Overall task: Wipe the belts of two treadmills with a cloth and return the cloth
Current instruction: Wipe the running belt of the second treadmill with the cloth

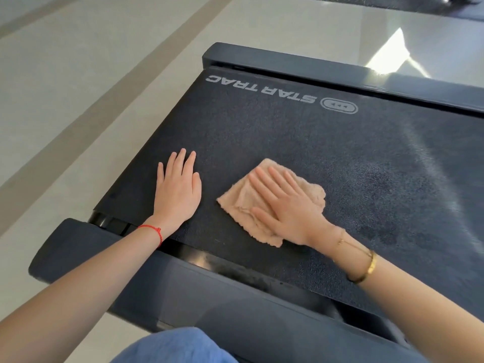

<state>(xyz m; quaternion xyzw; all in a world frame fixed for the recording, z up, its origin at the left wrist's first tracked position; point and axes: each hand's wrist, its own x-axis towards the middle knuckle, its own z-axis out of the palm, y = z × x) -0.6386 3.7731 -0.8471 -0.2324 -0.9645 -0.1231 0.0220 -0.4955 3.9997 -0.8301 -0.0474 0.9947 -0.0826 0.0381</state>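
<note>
Crumpled tan cloth (275, 203) lies flattened on the black belt (366, 166).

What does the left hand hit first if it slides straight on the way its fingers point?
Likely nothing soon: the left hand lies flat on the belt, fingers pointing toward its far left edge. Bare belt lies ahead, then the belt's edge and the floor. The cloth sits off to its right.

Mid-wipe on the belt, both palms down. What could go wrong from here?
1. The right hand presses flat on the rumpled cloth without gripping it, so it may bunch or slip.
2. The left hand bears on the belt; if the belt rolls, the brace may give.
</note>
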